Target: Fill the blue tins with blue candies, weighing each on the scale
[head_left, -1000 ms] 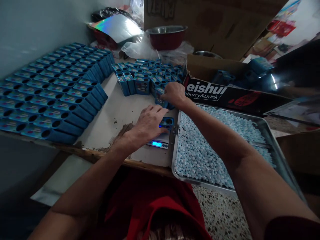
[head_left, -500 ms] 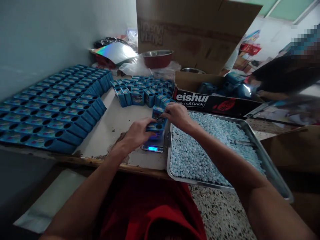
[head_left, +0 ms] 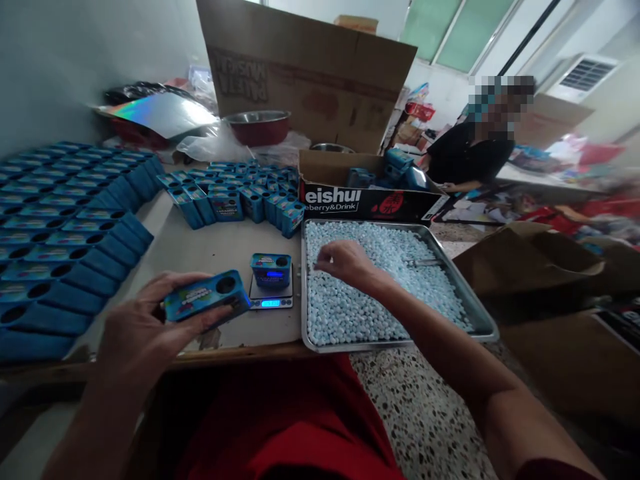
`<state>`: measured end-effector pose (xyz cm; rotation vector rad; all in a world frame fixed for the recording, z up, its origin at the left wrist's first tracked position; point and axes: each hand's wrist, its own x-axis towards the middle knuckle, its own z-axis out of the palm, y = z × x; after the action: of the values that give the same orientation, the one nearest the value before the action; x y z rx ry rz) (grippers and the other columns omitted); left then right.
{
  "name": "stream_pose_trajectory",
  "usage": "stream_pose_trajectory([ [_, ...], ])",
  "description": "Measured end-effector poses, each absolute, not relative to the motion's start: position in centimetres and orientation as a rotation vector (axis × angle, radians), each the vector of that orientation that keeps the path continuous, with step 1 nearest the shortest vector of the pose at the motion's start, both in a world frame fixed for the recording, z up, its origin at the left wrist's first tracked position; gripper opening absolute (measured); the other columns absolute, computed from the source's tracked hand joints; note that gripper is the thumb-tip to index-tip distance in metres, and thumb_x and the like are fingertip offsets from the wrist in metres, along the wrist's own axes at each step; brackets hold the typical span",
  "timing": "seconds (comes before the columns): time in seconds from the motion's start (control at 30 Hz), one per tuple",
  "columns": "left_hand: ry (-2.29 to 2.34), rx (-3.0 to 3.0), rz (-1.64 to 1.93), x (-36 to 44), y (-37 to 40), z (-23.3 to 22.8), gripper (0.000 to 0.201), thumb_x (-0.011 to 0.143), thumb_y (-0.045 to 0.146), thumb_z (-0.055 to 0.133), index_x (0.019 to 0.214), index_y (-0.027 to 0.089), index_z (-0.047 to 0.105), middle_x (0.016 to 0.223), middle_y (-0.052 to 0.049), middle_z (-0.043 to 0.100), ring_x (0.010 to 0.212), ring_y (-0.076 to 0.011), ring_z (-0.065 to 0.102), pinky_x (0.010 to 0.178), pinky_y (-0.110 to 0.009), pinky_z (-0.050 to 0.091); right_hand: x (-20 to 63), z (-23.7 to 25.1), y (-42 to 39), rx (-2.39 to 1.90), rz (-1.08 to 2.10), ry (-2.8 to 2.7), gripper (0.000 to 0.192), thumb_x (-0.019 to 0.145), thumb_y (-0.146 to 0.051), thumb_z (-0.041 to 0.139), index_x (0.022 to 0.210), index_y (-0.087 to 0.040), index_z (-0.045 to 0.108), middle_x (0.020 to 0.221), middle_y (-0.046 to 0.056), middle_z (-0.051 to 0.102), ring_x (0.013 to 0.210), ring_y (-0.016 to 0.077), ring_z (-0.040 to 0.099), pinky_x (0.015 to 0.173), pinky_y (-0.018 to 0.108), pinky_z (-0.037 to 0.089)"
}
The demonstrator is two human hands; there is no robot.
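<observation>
My left hand (head_left: 145, 320) is wrapped around a small blue candy box (head_left: 200, 299) with a round dark hole in its top, held tilted over the table's front left part. Just right of it, a second blue box (head_left: 271, 270) stands upright on a small digital scale (head_left: 276, 303) with a lit blue display. My right hand (head_left: 345, 260) is over the metal tray (head_left: 320, 345) of pale blue and white candies (head_left: 370, 310), its fingers curled together. What they hold, if anything, cannot be made out.
Rows of blue boxes (head_left: 75, 233) fill the table's left side. More blue boxes (head_left: 225, 205) cluster behind the scale. An open carton (head_left: 370, 203) stands behind the tray, a red bowl (head_left: 260, 130) further back. Another person (head_left: 470, 153) works beyond the carton.
My left hand has moved left from the scale with a box, leaving another on the scale. My right hand has left the boxes and moved over the candies. The view has turned right.
</observation>
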<state>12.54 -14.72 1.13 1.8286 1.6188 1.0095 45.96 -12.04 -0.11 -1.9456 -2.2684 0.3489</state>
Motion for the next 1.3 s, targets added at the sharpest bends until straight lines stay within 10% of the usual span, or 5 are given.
stream_pose_trajectory([
  [0.23,1.204,1.912,0.908,19.6,-15.2,0.0,0.043,0.072,0.048,0.091,0.109,0.029,0.081,0.111,-0.004,0.079,0.101,-0.0307,0.075,0.094,-0.044,0.062,47.6,-4.5,-14.1,-2.018,0.497,-2.315,0.021,0.082,-0.009,0.072,0.092,-0.02,0.087,0.095,0.01,0.083,0.091,0.026,0.074,0.078,0.032,0.049],
  [0.77,1.093,1.917,0.866,26.0,-15.0,0.3,0.042,0.075,0.042,0.09,0.113,0.027,0.079,0.106,-0.004,0.077,0.095,-0.0257,0.074,0.09,-0.04,0.061,48.9,4.1,-17.1,-1.288,0.647,-2.0,0.019,0.082,-0.018,0.075,0.097,-0.022,0.085,0.082,0.001,0.073,0.07,0.0134,0.059,0.068,0.028,0.047],
  [1.0,1.198,1.777,0.876,21.0,-14.1,3.3,0.045,0.075,0.036,0.088,0.116,0.027,0.073,0.1,-0.002,0.079,0.089,-0.0252,0.075,0.08,-0.038,0.063,52.1,1.3,-17.5,-1.521,0.699,-1.492,0.026,0.086,-0.051,0.076,0.098,-0.032,0.089,0.103,0.009,0.085,0.099,0.0321,0.078,0.09,0.045,0.06],
  [1.3,1.749,2.112,1.188,4.2,5.5,11.3,0.05,0.079,0.027,0.079,0.128,0.018,0.07,0.131,-0.004,0.076,0.122,-0.0219,0.07,0.114,-0.036,0.051,53.6,-4.3,-16.3,-1.863,0.482,-1.071,0.027,0.072,-0.064,0.078,0.092,-0.048,0.084,0.104,0.005,0.086,0.113,0.0456,0.077,0.098,0.065,0.06],
])
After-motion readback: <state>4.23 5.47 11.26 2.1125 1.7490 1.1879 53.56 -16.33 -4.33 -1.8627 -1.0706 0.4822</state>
